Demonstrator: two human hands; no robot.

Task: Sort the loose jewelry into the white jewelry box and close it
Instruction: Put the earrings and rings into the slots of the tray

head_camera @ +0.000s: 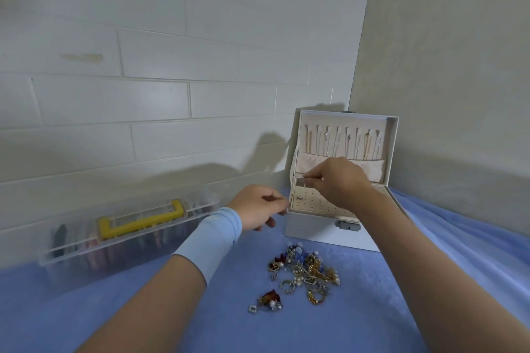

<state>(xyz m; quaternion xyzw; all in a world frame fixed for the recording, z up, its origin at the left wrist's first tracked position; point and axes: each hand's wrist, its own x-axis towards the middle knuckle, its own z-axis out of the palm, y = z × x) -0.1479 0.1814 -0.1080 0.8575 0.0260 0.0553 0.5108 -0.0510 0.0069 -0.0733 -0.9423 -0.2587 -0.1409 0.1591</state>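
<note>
**Right hand at the box**

Head view: my right hand (341,183) reaches over the open box (312,233), grip pinching an earring (303,178). Left hand (258,206) hovers at the box's left corner, fingers curled; I cannot tell if it holds anything. Jewelry (304,269) lies piled on the cloth (229,329) in front, with a bin (129,238) at left.

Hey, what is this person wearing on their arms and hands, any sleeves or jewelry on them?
A light blue stretchy band covers the left wrist and lower forearm, stopping short of the left hand. The right arm and right hand are bare. No ring, watch or glove shows on either hand.
</note>
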